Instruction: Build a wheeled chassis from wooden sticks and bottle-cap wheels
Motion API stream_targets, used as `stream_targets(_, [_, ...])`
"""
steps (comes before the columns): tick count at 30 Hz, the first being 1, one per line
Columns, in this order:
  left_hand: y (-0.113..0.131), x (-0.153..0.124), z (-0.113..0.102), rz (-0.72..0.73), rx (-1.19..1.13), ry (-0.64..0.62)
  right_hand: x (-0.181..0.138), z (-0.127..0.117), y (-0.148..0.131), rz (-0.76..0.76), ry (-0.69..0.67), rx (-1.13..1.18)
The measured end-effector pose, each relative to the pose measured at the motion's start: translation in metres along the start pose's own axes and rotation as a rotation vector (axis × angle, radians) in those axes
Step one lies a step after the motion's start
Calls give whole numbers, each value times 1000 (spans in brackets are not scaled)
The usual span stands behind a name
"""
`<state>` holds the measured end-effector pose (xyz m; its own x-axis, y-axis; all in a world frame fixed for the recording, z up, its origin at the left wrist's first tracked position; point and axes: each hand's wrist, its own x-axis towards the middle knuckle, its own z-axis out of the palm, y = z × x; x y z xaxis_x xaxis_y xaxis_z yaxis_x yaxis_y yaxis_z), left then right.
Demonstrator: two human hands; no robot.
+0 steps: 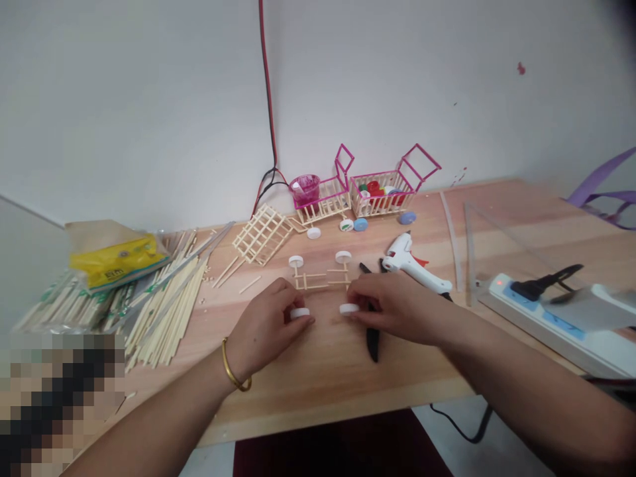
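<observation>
The wheeled stick frame (318, 287) lay directly ahead over the counter (318, 377), axles (297, 273) pointing away from you. Your left grip (265, 318) pinched its near-left cap (299, 313); your right grip (392, 301), equally near, pinched its near-right cap (348, 309).

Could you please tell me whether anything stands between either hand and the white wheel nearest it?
Nothing visible does: the left hand is at the near left wheel, the right hand at the near right wheel.

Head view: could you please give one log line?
left hand: holds near-left wheel | right hand: holds near-right wheel | hot-glue gun: lying
</observation>
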<state>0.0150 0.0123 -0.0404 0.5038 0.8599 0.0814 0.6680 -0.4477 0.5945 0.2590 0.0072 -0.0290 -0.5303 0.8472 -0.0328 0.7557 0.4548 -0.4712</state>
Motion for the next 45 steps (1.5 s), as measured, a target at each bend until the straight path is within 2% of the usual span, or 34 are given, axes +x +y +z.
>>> stream_targets(14, [-3,1,-3,7,-37,-54,0,2,3,-41,8,-11])
stream_targets(38, [-3,1,-6,11,8,-11,-1,-3,3,-25,6,71])
stream_targets(45, [1,1,-8,-10,81,-33,-3,-4,1,-19,-47,76])
